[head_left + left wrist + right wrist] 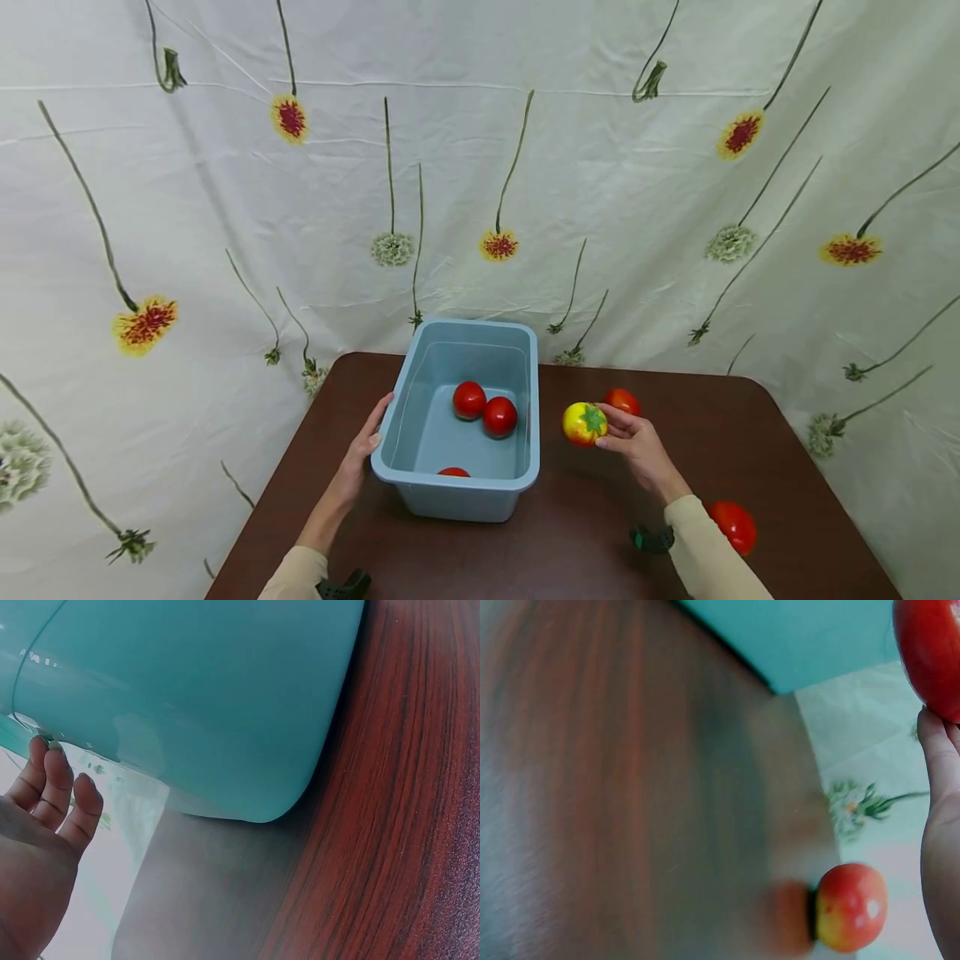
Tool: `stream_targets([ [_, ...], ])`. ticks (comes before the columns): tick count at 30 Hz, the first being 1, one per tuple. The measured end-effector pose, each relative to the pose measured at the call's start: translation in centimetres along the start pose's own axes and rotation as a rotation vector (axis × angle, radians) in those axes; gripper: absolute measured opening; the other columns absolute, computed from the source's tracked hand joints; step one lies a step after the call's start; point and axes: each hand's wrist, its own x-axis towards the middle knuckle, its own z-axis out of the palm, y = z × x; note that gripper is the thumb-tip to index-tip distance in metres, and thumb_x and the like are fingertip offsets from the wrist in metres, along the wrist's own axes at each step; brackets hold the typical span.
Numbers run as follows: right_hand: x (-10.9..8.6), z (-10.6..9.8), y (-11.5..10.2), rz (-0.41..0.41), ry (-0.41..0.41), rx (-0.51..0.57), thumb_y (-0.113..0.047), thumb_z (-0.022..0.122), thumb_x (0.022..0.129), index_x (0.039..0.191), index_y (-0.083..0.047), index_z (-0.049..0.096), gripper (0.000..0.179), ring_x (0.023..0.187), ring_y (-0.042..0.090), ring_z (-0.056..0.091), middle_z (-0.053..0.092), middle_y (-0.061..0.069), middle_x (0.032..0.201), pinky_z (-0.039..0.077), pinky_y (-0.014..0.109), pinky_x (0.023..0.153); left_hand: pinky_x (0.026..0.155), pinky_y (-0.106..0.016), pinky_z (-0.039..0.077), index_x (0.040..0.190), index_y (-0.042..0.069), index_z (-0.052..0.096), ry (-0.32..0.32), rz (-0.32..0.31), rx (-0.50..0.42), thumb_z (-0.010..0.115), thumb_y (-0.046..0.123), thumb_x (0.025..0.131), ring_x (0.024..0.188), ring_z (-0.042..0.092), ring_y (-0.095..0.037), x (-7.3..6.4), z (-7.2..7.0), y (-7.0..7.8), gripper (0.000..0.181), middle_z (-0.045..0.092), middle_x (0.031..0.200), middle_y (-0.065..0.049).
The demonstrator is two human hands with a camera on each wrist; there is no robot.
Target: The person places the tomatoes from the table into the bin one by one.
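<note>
My right hand (639, 447) pinches a tomato (584, 424) between thumb and fingers, above the table to the right of a light blue plastic bin (487, 497). The held tomato's yellow top with a green star-shaped calyx faces the head view; the right wrist view shows its red side (934, 660). My left hand (356, 467) holds the bin's left rim, fingers along the outside and thumb at the rim. Inside the bin lie two red tomatoes (469, 400) side by side and a third (453, 472), mostly hidden by the near wall.
Behind my right fingers, another tomato (623, 402) sits on the dark brown table (577, 533). A further red tomato (733, 527) lies beside my right forearm, partly covered by the sleeve. A white cloth (450, 167) printed with flowers hangs behind the table.
</note>
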Motion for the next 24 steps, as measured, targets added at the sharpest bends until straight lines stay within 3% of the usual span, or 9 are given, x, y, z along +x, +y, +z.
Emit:
stream_targets([
  [12,2.7,1.5,-3.2,-0.047,-0.045,0.028,0.0,0.065,0.08,0.135,0.004,0.041,0.06,0.105,0.01,0.062,0.062,-0.008,0.119,0.05,0.025,0.081,0.097,-0.044,0.029,0.148,0.027,0.013,-0.007,0.011,0.002,0.023,0.026,0.093,0.131,0.032,-0.018,0.0,0.0,0.1,0.056,0.017,0.154,-0.003],
  [20,3.6,3.3,-4.1,-0.061,-0.093,0.011,0.0,0.065,0.08,0.135,0.005,0.04,0.06,0.106,0.011,0.061,0.061,-0.007,0.12,0.049,0.026,0.083,0.098,-0.044,0.028,0.148,0.026,0.014,-0.009,0.009,0.001,0.022,0.025,0.094,0.132,0.03,-0.018,0.0,0.0,0.1,0.055,0.016,0.154,-0.003],
  [24,3.9,4.3,-4.5,-0.077,-0.136,-0.011,-0.002,0.066,0.081,0.134,0.003,0.043,0.058,0.108,0.015,0.061,0.061,-0.001,0.123,0.049,0.028,0.084,0.097,-0.044,0.028,0.148,0.026,0.014,-0.011,0.004,-0.002,0.022,0.025,0.094,0.131,0.031,-0.021,0.0,-0.1,0.3,0.054,0.016,0.154,-0.003],
])
